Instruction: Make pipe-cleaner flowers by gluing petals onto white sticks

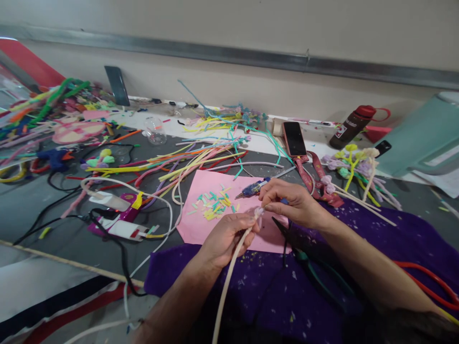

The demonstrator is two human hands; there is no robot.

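Cream-coloured and fuzzy, a long pipe cleaner stem [229, 282] rises from the bottom edge of the view into the left hand [225, 236], whose fingers are pressed around it just below its top. At that top sits a small pale tuft [258, 211], and the right hand [294, 203] has thumb and forefinger pinched on it, the two hands touching over a pink sheet [201, 224] on the desk [32, 210]. Judging by how things lie, the stem is cut and the tuft is already seated on its end, but it is small and its shape is too blurred to call finished; the hands seem to be at the stage of fixing or shaping it. Short coloured snippets [215, 203] scattered on the pink sheet look like trimmings from cutting already done. A glue gun [254, 188] lies just beyond the right hand, untouched, and dark-handled pliers [304, 260] rest on the purple cloth [258, 296] beneath the right forearm. Several finished-looking flower stems [355, 169] lie well to the right, while a large heap of uncut pipe cleaners [193, 160] suggests much material left.
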